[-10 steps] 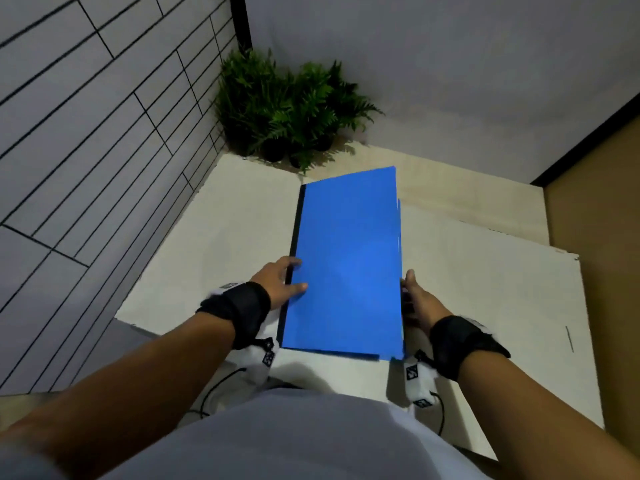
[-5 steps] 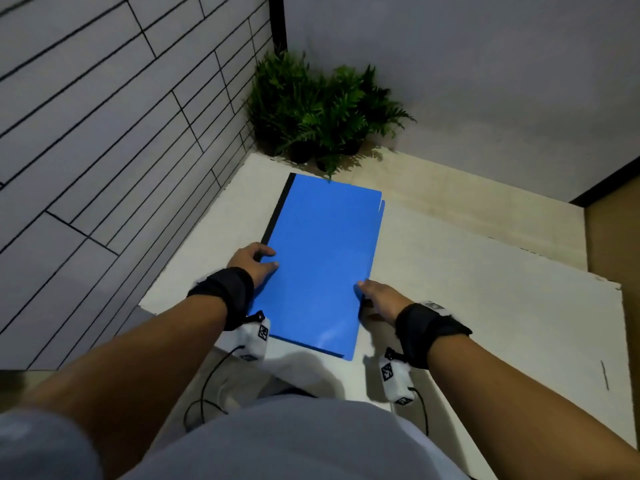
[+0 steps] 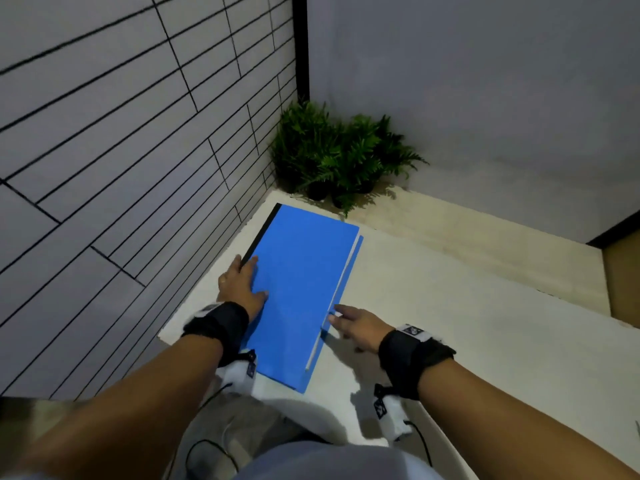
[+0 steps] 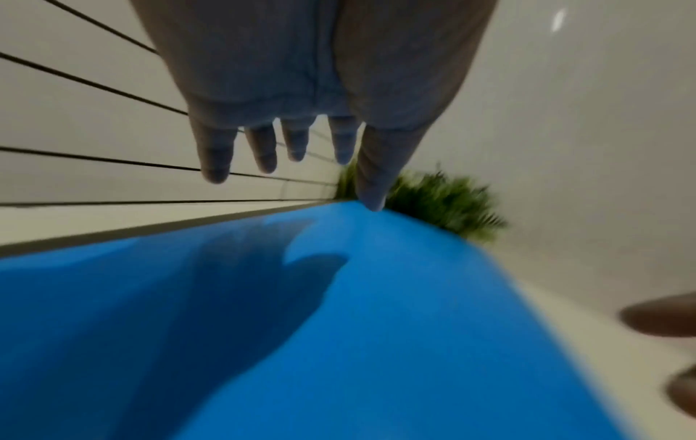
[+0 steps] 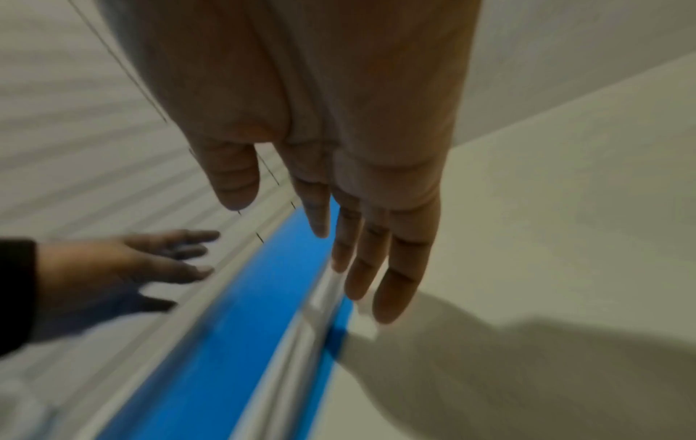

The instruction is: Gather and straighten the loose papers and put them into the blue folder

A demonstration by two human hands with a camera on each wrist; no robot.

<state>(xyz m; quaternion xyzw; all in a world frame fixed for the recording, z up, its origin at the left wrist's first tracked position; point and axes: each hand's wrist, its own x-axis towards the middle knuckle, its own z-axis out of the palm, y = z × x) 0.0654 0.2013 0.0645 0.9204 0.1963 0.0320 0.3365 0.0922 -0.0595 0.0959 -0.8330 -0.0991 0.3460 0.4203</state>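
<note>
The blue folder [image 3: 301, 292] lay closed on the pale bench [image 3: 467, 341] at the centre of the frame, its black spine toward the tiled wall [image 3: 121, 150] on the left and a thin white edge of papers [image 3: 341, 289] showing between its covers along the right side. The left hand [image 3: 242, 289] rested flat on the cover near the spine, fingers spread. The right hand [image 3: 360, 325] was loose and open, fingertips at the folder's right edge. Ferns [image 3: 343, 157] stood in the upper centre corner.
</note>
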